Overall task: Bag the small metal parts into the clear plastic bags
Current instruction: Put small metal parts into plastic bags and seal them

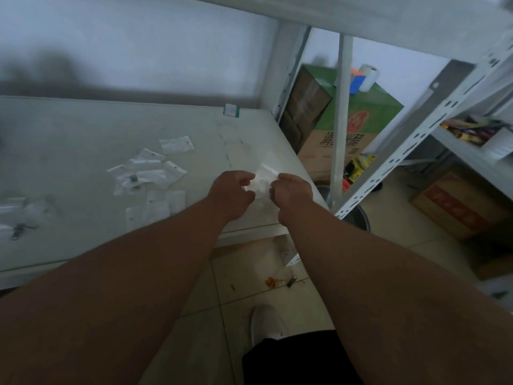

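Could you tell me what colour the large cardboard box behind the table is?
Green on top, brown below: cardboard box, head view.

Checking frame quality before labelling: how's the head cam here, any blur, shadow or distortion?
Head view: soft all over with motion smear, so the clear bag pinched between left hand and right hand is barely readable; dim, bluish light; a dark shadow band lies across the wall above the table; wide-angle bend shows in the shelf uprights; the bags scattered on the table are blurred.
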